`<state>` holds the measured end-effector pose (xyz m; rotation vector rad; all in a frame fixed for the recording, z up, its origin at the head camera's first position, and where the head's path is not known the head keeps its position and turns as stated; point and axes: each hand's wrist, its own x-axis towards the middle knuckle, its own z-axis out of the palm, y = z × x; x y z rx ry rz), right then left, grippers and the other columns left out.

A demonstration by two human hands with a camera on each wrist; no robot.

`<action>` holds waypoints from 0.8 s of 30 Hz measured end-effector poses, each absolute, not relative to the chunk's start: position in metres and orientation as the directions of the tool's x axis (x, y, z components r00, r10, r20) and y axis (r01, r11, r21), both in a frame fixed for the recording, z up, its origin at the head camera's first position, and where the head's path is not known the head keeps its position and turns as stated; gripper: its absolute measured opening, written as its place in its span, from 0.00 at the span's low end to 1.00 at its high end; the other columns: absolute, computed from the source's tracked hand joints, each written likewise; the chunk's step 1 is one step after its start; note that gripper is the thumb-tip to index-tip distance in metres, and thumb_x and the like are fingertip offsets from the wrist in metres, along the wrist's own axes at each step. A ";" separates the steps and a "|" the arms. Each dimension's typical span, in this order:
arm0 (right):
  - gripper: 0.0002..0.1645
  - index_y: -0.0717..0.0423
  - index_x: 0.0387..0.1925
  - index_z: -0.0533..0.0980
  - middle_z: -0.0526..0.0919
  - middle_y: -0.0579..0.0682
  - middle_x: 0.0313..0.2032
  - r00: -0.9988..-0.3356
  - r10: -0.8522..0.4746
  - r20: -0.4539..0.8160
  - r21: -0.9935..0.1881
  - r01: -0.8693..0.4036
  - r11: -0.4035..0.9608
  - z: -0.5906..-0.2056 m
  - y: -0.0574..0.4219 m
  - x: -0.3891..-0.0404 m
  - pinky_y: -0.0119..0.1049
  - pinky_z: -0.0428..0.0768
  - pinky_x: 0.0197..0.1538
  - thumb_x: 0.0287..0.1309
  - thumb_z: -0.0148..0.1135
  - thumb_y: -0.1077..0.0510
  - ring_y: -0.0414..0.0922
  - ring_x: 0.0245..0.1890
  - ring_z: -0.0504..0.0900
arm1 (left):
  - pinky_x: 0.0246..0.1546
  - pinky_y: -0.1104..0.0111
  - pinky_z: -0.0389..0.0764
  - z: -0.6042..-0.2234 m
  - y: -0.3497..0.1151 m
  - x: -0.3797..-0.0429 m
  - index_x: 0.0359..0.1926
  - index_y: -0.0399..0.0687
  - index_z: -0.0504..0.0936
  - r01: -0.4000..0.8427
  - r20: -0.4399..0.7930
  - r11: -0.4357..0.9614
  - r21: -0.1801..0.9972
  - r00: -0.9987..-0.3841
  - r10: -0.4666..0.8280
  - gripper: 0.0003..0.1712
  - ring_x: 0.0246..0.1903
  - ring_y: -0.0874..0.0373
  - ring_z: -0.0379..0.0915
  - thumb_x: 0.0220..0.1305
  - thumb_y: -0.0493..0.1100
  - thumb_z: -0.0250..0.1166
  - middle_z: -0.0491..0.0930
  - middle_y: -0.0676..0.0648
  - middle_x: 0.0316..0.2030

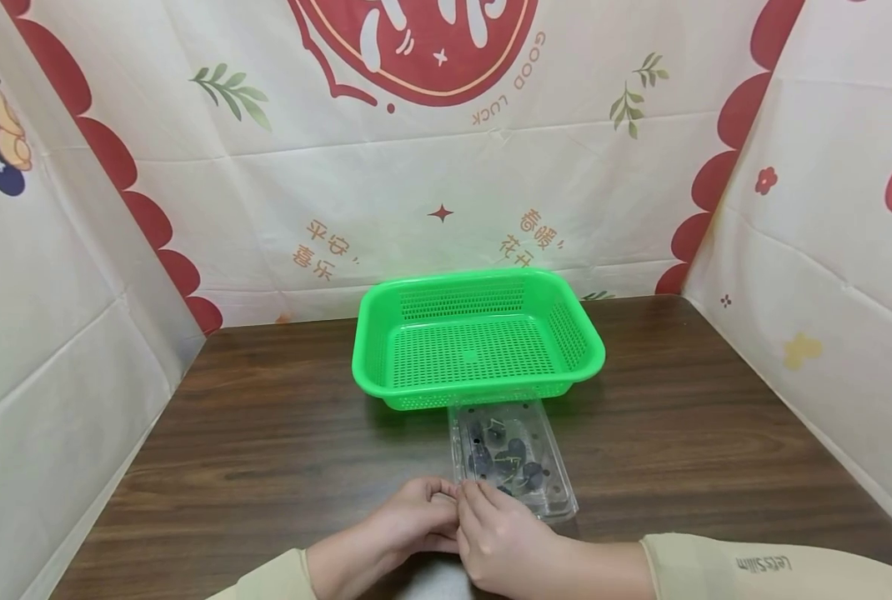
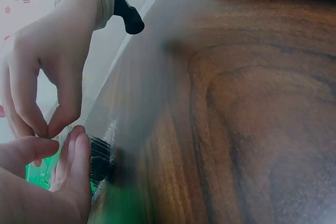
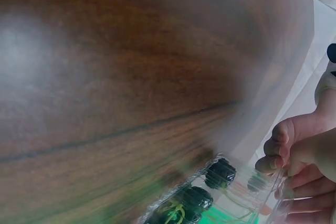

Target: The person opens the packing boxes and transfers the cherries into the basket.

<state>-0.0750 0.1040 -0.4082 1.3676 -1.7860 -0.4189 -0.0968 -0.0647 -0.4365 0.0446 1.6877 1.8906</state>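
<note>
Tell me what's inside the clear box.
Several dark, round fruits, with yellow-green stems among them, show through the clear box. The right hand covers its near-left corner in the head view, so anything there is hidden.

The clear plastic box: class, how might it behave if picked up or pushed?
The clear plastic box would probably flex if squeezed, since its see-through walls look thin. Its broad, low shape suggests it would slide rather than roll or tip. The dark rounded fruits inside may shift if it tilts, as there are gaps around them.
</note>
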 end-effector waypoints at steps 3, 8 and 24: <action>0.28 0.59 0.20 0.80 0.85 0.58 0.31 -0.054 -0.894 0.444 0.673 -0.639 0.373 -0.410 0.106 -0.076 0.40 0.83 0.39 0.62 0.33 0.67 0.51 0.36 0.85 | 0.35 0.59 0.84 -0.437 -0.066 -0.097 0.47 0.31 0.73 -0.410 -0.352 -0.030 0.912 -0.816 0.458 0.19 0.27 0.56 0.81 0.51 0.30 0.57 0.83 0.41 0.29; 0.26 0.57 0.19 0.79 0.85 0.57 0.32 -0.038 -0.874 0.484 0.653 -0.650 0.389 -0.412 0.109 -0.080 0.41 0.82 0.38 0.61 0.35 0.66 0.52 0.36 0.84 | 0.35 0.60 0.84 -0.437 -0.068 -0.099 0.46 0.32 0.73 -0.419 -0.359 -0.039 0.907 -0.819 0.448 0.18 0.25 0.57 0.81 0.51 0.31 0.57 0.83 0.41 0.28; 0.28 0.56 0.28 0.83 0.85 0.54 0.38 -0.197 -0.831 0.520 0.493 -0.726 0.480 -0.405 0.119 -0.080 0.37 0.82 0.37 0.71 0.35 0.63 0.50 0.38 0.85 | 0.30 0.66 0.83 -0.442 -0.067 -0.109 0.47 0.34 0.73 -0.408 -0.360 -0.040 0.912 -0.843 0.399 0.14 0.22 0.59 0.79 0.60 0.33 0.61 0.81 0.43 0.25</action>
